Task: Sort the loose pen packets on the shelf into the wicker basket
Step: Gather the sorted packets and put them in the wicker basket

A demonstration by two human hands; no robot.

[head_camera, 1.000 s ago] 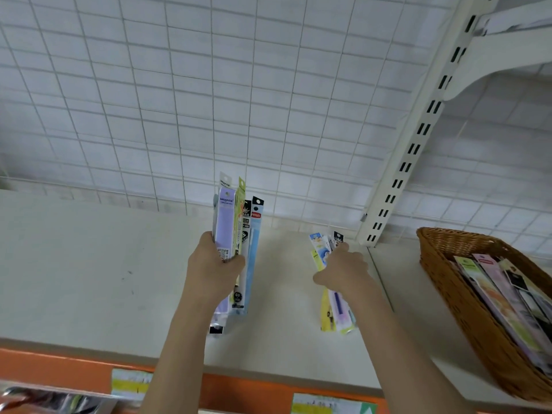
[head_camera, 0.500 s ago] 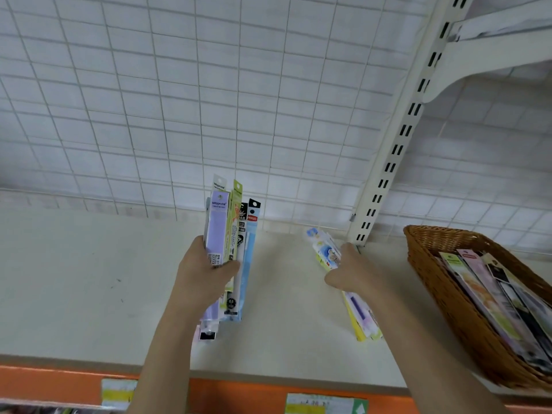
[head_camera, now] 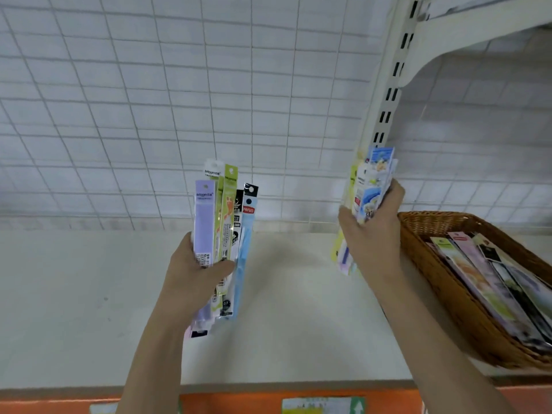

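Observation:
My left hand (head_camera: 195, 277) grips an upright bundle of pen packets (head_camera: 222, 222): lilac, green, black and light blue ones, held above the middle of the shelf. My right hand (head_camera: 372, 234) holds a second bundle of pen packets (head_camera: 372, 186), white, blue and yellow, lifted off the shelf and upright just left of the wicker basket (head_camera: 430, 225). The basket sits at the right end of the shelf and holds several packets lying lengthwise.
The cream shelf (head_camera: 298, 309) has an orange front strip (head_camera: 239, 401) with price labels. A wire grid back panel (head_camera: 179, 100) rises behind. A slotted white upright (head_camera: 388, 94) and bracket stand just behind my right hand.
My right hand has closed on the packets that lay on the shelf and raised them upright toward the basket. My left hand's bundle has stayed in place.

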